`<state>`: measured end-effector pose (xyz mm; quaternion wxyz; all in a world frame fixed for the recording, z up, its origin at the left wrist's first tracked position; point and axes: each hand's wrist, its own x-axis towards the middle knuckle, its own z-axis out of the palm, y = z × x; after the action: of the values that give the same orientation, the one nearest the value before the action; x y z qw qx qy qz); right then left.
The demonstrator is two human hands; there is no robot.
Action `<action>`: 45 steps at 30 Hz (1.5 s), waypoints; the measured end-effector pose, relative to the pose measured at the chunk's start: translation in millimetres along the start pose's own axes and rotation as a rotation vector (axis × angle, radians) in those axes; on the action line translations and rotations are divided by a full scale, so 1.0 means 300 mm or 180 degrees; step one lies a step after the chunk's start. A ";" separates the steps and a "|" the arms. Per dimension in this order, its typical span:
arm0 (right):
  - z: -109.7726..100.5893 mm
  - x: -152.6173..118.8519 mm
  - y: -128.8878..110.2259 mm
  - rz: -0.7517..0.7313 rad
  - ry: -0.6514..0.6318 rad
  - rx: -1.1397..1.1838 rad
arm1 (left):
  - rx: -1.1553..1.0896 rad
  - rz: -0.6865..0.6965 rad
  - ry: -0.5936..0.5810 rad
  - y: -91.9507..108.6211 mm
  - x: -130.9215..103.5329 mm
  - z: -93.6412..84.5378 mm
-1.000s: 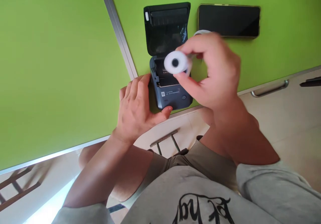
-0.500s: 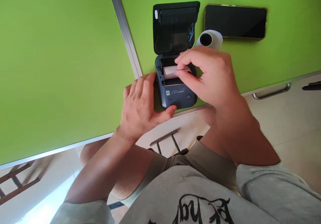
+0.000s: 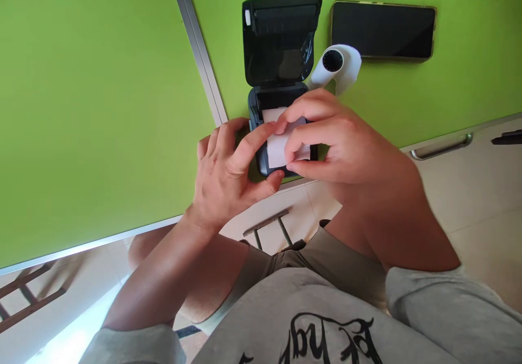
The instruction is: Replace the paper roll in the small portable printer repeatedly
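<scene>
A small dark label printer (image 3: 263,160) lies at the table's front edge, its black lid (image 3: 281,43) raised. White paper (image 3: 278,150) extends from the roll bay over the printer's front, covering the label and power button. My right hand (image 3: 330,135) pinches the paper's front end between thumb and finger, its other fingers over the roll. My left hand (image 3: 228,168) holds the printer's left side, thumb at the front edge, with its index finger reaching onto the paper near the right fingertips.
Behind my right hand is a white roll with a dark core (image 3: 334,62), its strip partly unwound. A black phone (image 3: 383,29) lies beyond it. A metal strip (image 3: 199,48) crosses the green table (image 3: 101,108). A drawer handle (image 3: 442,147) shows at right.
My right hand has drawn the paper forward over the printer's front. The left index finger has moved from the printer's side onto the paper.
</scene>
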<state>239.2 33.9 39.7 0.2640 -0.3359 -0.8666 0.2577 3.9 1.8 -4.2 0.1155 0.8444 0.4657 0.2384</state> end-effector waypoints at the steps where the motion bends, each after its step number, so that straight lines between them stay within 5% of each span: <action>1: -0.002 -0.001 0.000 0.0001 -0.0035 0.0014 | -0.0001 0.0009 -0.0012 0.000 0.000 -0.001; 5: -0.005 -0.002 -0.007 0.0094 0.0096 0.0338 | -0.0076 0.0041 -0.0067 -0.001 -0.002 -0.003; 12: 0.040 0.023 0.012 0.0582 0.1760 0.0716 | -0.0133 0.0062 -0.0158 -0.010 -0.004 -0.006; 14: 0.050 0.037 0.013 0.0752 0.1848 0.0810 | -0.0115 0.0085 -0.0174 -0.013 -0.005 -0.007; 22: 0.019 0.092 -0.054 0.1366 0.1174 0.0443 | -0.0150 0.0070 -0.0209 -0.015 -0.009 -0.007; 30: 0.064 0.067 -0.046 0.1528 0.2603 0.0534 | -0.0162 -0.0001 -0.0256 -0.010 -0.006 -0.006; 37: 0.105 0.024 0.030 0.1463 0.2293 0.0919 | -0.0231 -0.0075 -0.0323 0.000 0.002 -0.021; 45: 0.145 0.003 0.092 0.1077 0.1863 0.0374 | -0.0125 -0.0224 -0.0459 0.011 0.018 -0.022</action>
<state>223.7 40.5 -8.8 0.4738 -0.5189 -0.6698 0.2400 5.5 4.3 4.3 0.1736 0.8400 0.4808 0.1819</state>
